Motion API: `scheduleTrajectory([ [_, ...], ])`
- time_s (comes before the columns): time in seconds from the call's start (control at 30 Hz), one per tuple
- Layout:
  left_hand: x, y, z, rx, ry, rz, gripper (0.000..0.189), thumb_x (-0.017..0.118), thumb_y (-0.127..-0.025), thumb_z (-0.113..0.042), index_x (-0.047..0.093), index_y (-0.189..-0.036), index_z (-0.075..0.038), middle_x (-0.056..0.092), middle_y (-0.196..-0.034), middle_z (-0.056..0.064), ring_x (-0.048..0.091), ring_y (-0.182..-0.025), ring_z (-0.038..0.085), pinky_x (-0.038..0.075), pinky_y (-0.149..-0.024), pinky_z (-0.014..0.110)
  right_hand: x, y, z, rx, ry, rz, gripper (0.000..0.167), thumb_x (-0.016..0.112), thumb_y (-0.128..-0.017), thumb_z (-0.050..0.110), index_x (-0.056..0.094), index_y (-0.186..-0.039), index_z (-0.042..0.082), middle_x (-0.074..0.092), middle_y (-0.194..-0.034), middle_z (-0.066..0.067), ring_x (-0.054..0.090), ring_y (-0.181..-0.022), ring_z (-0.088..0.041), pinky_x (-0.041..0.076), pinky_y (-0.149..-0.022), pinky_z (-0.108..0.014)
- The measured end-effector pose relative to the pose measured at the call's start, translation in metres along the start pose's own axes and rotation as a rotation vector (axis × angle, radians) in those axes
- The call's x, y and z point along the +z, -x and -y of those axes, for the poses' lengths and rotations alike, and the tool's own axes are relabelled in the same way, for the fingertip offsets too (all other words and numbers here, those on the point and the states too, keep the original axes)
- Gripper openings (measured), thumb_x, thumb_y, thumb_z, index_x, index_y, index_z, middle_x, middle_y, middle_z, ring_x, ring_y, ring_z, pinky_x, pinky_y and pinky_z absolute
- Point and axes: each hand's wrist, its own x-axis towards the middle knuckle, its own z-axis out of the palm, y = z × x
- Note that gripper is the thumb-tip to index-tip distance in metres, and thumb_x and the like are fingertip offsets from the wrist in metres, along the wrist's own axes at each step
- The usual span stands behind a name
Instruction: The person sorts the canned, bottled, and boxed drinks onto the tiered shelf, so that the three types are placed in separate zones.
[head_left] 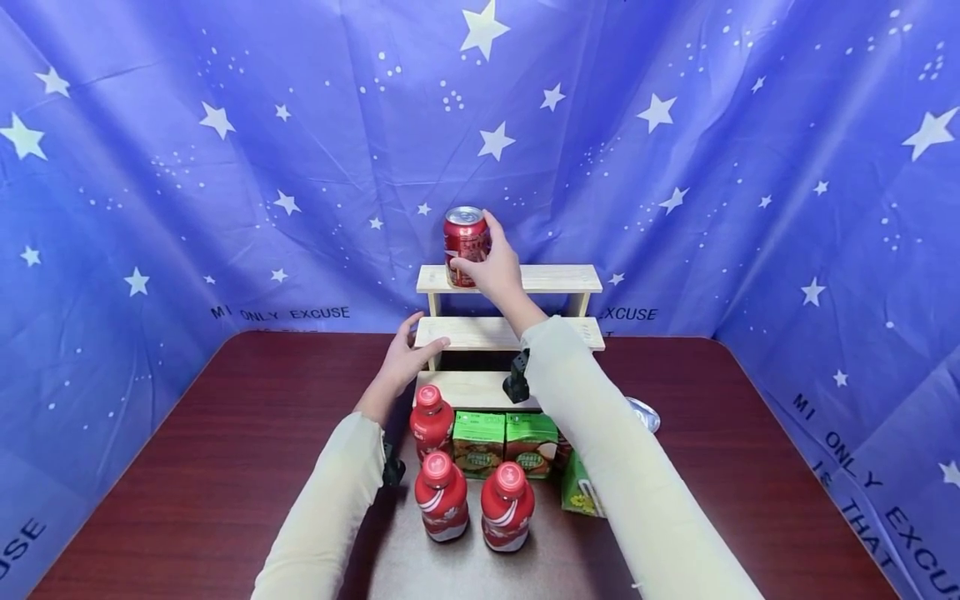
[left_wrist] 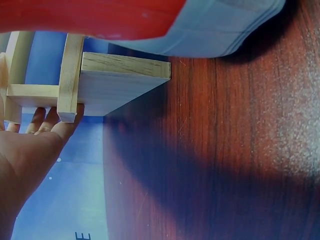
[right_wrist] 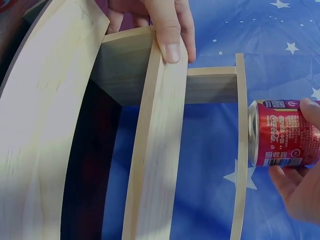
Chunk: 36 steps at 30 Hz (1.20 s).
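Observation:
A red Coca-Cola can (head_left: 466, 247) stands upright at the left end of the top board of a three-tier wooden shelf (head_left: 517, 278). My right hand (head_left: 498, 267) grips the can from its right side, thumb in front. In the right wrist view the base of the can (right_wrist: 282, 132) meets the top board or is very close to it. My left hand (head_left: 405, 360) holds the left end of the middle board, its thumb (right_wrist: 171, 47) lying on top. The left wrist view shows the left fingers (left_wrist: 50, 120) around the side of the shelf frame.
Three red bottles (head_left: 442, 500) stand in front of the shelf. Green drink cartons (head_left: 480, 442) sit at its lowest tier, and another green carton (head_left: 581, 492) is partly behind the right sleeve. A silver-topped can (head_left: 643, 414) shows beside that sleeve. A blue star-patterned curtain (head_left: 300, 167) surrounds the table (head_left: 225, 442).

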Motion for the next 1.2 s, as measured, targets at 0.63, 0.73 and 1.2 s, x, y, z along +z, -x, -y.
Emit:
scheduleTrajectory([
  [0.63,0.005,-0.018,0.022,0.038,-0.020,-0.036,0.079,0.071,-0.083,-0.024,0.026,-0.147,-0.018,0.048,-0.132,0.021,0.051,-0.115,0.030,0.044,-0.096,0.041,-0.040,0.000,-0.003,-0.060,-0.004,0.063,0.072,0.072,-0.082,0.034,0.035,-0.143,0.024,0.043,-0.141,-0.017,0.048,-0.125,-0.033,0.044,-0.099,-0.043],
  [0.73,0.003,-0.018,0.022,0.031,-0.012,-0.028,0.079,0.071,-0.083,-0.024,0.025,-0.147,-0.017,0.046,-0.135,0.021,0.049,-0.117,0.030,0.043,-0.098,0.042,-0.045,0.002,-0.005,-0.036,0.003,0.071,0.072,0.070,-0.082,0.037,0.034,-0.144,0.026,0.044,-0.140,-0.018,0.048,-0.124,-0.034,0.043,-0.099,-0.044],
  [1.2,0.004,-0.014,0.025,0.011,0.006,-0.035,0.078,0.069,-0.085,-0.025,0.023,-0.148,-0.020,0.047,-0.129,0.019,0.049,-0.112,0.027,0.042,-0.096,0.038,-0.076,0.020,-0.014,0.014,0.039,0.089,0.069,0.068,-0.084,0.036,0.035,-0.143,0.020,0.047,-0.136,-0.019,0.049,-0.122,-0.033,0.043,-0.099,-0.045],
])
